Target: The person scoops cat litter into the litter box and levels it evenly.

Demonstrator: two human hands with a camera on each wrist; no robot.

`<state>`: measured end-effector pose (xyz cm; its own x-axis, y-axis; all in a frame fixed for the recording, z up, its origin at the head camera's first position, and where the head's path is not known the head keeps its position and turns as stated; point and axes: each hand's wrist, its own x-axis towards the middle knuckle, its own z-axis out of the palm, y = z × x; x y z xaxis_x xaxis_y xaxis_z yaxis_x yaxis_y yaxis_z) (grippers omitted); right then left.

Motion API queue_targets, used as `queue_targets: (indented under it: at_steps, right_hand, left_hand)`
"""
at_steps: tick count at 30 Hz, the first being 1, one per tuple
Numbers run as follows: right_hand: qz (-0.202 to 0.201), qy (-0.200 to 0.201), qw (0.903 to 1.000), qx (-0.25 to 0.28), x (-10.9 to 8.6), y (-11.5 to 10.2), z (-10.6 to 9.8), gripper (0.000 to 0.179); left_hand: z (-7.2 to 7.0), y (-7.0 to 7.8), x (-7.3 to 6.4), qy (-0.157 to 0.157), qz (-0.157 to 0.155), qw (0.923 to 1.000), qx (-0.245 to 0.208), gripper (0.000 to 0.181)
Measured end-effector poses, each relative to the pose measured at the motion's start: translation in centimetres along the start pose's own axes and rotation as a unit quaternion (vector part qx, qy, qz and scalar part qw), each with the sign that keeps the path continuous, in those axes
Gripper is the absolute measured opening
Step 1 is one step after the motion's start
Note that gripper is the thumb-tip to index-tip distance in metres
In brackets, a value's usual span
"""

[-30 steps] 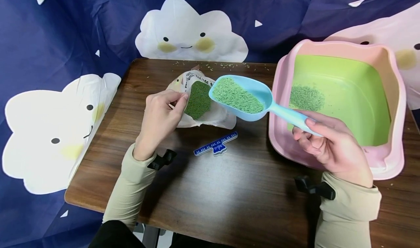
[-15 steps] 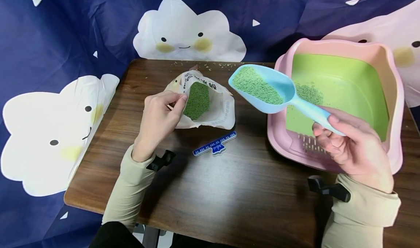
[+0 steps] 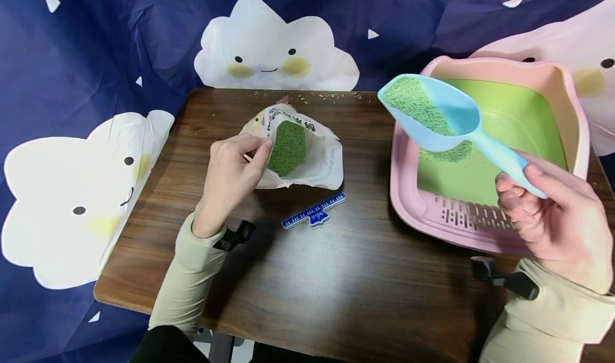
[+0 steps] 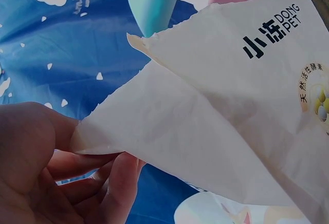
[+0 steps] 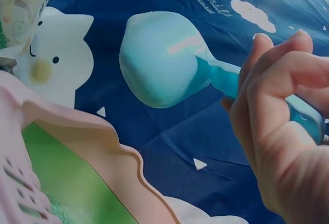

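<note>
Right hand (image 3: 559,221), fingers round loaded scoop (image 3: 458,115), now nearer pink tray (image 3: 405,200); left hand (image 3: 234,168) pinches bag (image 3: 321,165); transfer seemingly midway.

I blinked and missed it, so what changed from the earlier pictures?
The right hand carried the blue scoop of green pellets rightward, away from the white bag and toward the pink box. Nothing was let go. The left hand still pinches the bag's edge, and the blue clip stayed put.

The left sleeve (image 3: 178,293) was beige, finely ribbed, with a wide turned-back cuff (image 3: 196,252). Inward from that sleeve jutted a small black left mount (image 3: 235,236); below it showed black cloth (image 3: 172,344). Rightward, the right sleeve (image 3: 533,333) matched, its right mount (image 3: 506,282) black too.
</note>
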<state>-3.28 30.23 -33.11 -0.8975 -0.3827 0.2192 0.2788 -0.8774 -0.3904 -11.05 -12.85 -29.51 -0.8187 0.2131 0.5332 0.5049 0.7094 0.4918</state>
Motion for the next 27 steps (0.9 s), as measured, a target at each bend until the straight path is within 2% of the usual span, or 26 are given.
queue_targets:
  at_steps: [3, 12, 21, 27]
  right_hand:
    - [-0.015, 0.007, 0.9999, -0.005, -0.2, -0.2, -0.1, 0.057]
    - [-0.018, 0.019, 0.9993, 0.028, -0.9, -1.1, -1.1, 0.056]
    - [-0.066, 0.030, 0.9974, -0.007, -1.7, -2.3, -3.3, 0.054]
    - [-0.111, 0.046, 0.9927, -0.002, -1.9, -2.4, -3.8, 0.054]
  left_hand:
    - [0.0, 0.0, 0.0, 0.000, -0.001, 1.0000, 0.000, 0.027]
    - [-0.1, 0.0, -0.1, -0.002, -0.001, 1.0000, -0.002, 0.026]
    - [0.0, 0.1, 0.0, -0.002, -0.004, 1.0000, -0.001, 0.030]
    - [0.0, 0.1, 0.0, -0.002, -0.004, 1.0000, 0.000, 0.029]
